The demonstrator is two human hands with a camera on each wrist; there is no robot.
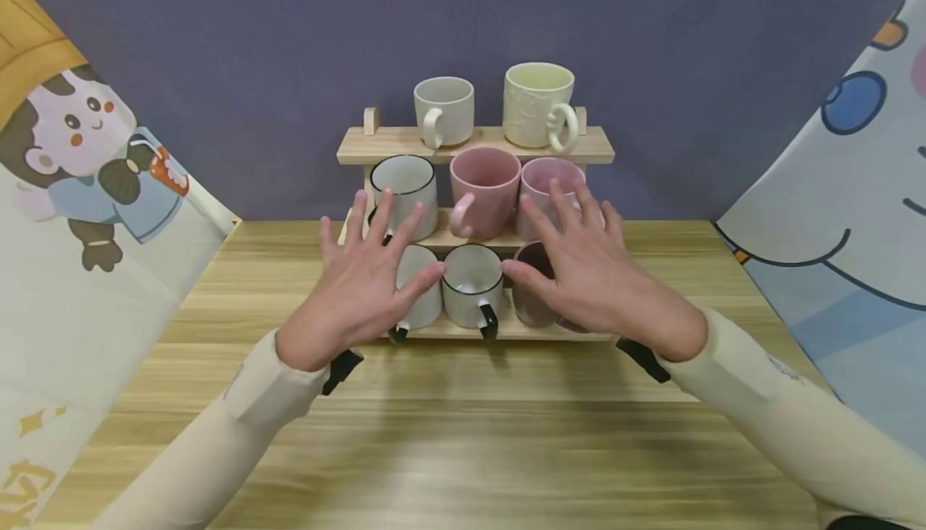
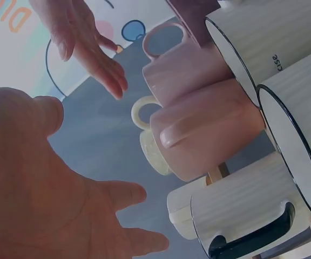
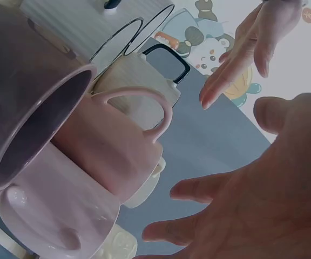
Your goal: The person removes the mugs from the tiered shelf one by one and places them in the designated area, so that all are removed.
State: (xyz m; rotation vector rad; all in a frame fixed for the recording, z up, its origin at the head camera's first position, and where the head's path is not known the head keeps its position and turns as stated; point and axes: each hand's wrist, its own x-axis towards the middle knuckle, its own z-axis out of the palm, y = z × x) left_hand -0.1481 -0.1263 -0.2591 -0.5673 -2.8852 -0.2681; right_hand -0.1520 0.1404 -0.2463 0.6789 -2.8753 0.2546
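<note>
While near mugs (image 1: 495,204), both hands (image 1: 362,281) (image 1: 589,273) splayed.

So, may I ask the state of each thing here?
Left hand, open, holding nothing
Right hand, open, holding nothing
Top white mug, upright
Pale yellow mug, upright
Middle-shelf white mug, upright
Rose mug, upright
Light pink mug, upright
Bottom left white mug, upright
Bottom centre white mug, upright
Dark mug, upright
Wooden rack, standing, loaded with mugs

Soft, even light, faint shadows on the tabletop (image 1: 463,449), dimmer bluish wrist views, glints on the pale pink mug (image 3: 58,199).
</note>
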